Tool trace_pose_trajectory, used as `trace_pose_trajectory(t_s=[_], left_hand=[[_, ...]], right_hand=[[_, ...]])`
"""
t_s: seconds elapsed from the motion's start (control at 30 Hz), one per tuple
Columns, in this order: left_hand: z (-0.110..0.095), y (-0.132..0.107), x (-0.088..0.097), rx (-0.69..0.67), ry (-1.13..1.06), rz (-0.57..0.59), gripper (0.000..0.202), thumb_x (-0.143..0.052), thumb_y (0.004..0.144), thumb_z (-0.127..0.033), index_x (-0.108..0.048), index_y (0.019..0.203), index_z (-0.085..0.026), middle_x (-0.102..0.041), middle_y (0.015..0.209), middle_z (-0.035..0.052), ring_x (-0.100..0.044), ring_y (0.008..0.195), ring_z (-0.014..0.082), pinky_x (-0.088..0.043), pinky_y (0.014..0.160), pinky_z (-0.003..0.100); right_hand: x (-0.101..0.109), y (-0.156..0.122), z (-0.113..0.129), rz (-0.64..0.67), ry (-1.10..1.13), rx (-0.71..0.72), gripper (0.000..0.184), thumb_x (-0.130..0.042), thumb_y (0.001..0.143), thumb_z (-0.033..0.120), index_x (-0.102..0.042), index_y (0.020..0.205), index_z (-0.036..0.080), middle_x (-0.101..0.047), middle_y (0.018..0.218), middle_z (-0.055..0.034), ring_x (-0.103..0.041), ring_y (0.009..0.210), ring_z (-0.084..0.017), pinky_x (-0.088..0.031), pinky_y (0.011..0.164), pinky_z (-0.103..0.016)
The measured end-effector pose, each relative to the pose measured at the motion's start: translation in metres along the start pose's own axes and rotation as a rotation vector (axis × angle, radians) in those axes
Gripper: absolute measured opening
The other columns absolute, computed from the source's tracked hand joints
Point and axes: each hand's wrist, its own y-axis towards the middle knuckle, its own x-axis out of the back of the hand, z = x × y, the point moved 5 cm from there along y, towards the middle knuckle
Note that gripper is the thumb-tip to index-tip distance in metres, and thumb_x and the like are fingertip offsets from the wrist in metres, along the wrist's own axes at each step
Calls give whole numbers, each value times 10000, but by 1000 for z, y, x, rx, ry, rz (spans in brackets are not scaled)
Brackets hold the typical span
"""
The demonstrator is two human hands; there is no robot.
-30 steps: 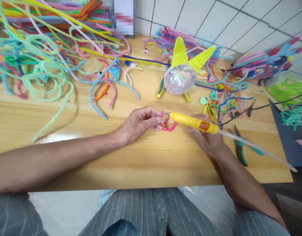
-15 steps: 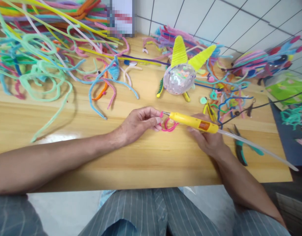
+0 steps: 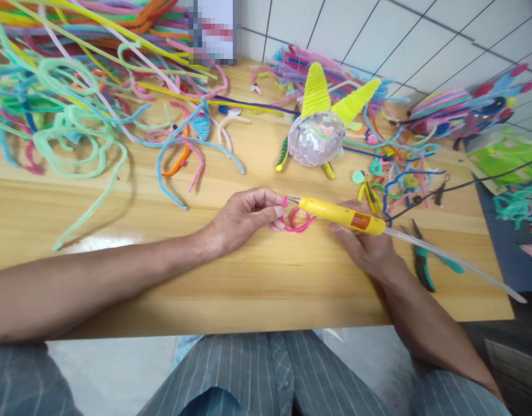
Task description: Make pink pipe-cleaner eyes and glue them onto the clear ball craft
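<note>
Between thumb and fingers, my left hand [image 3: 257, 214] pinches a bent pink pipe cleaner [image 3: 297, 229], which curls to the right in loops. My right hand [image 3: 365, 237] is wrapped round a yellow hot glue pen [image 3: 335, 214] with a clear glue stick [image 3: 456, 261] jutting out of its back end. The metal nozzle points left and is at the pink pipe cleaner by my left fingertips; whether it touches cannot be made out. Behind both hands stands a clear, glittery ball [image 3: 316, 140] with two yellow ear-like pieces [image 3: 316, 92] on top.
Pliers with teal handles [image 3: 423, 266] lie right of my right hand. A black cord [image 3: 460, 188] crosses the right side. Loose pipe cleaners [image 3: 75, 144] cover the left of the wooden table [image 3: 266, 289]. More pipe cleaner bundles [image 3: 291, 72] lie along the tiled wall.
</note>
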Motion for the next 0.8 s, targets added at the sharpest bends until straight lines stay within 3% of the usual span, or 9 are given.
trace_pose_trajectory(t_s=[0.8], left_hand=[[0,0,0,-7,-7,5,372,-983,853,-433,-778,1007,-164,-844,881,43,-796,772,175,-673,813,324]], right_hand=[[1,2,4,11,-46,18,138,-681,1098,401,-698,1191,301,-796,1018,-72,-790,903,-290,-668,773,-454]])
